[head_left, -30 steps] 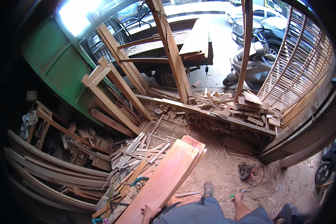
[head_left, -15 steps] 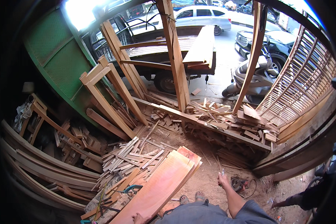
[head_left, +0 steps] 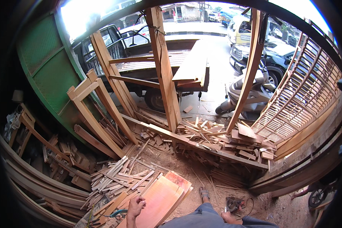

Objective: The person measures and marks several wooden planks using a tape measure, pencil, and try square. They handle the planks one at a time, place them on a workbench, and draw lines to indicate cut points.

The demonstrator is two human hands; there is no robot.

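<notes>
Wide reddish-tan planks [head_left: 159,203] lie stacked at the lower middle. My left hand [head_left: 136,207] is raised over their left side, its fingers curled together with nothing visible in them. Close to that hand lies a tool with a curved teal handle [head_left: 117,213], partly covered by it. My right hand [head_left: 228,218] is low beside my leg, closed on a slim pale pen [head_left: 225,209] that points upward. A portable power saw [head_left: 233,204] with a dark cord rests on the sawdust ground just beyond the right hand.
Thin offcut strips [head_left: 114,173] lie heaped left of the planks. Curved boards [head_left: 41,186] are stacked at the far left. A low timber rail [head_left: 201,146] crosses ahead, with scrap wood piled behind it. A slatted panel [head_left: 296,95] leans at right. My sandalled foot [head_left: 204,193] stands on sawdust.
My left hand has lifted off the planks and moved up and left. My right hand has lowered toward my leg, still with the pen. The view has shifted, and one foot has stepped forward.
</notes>
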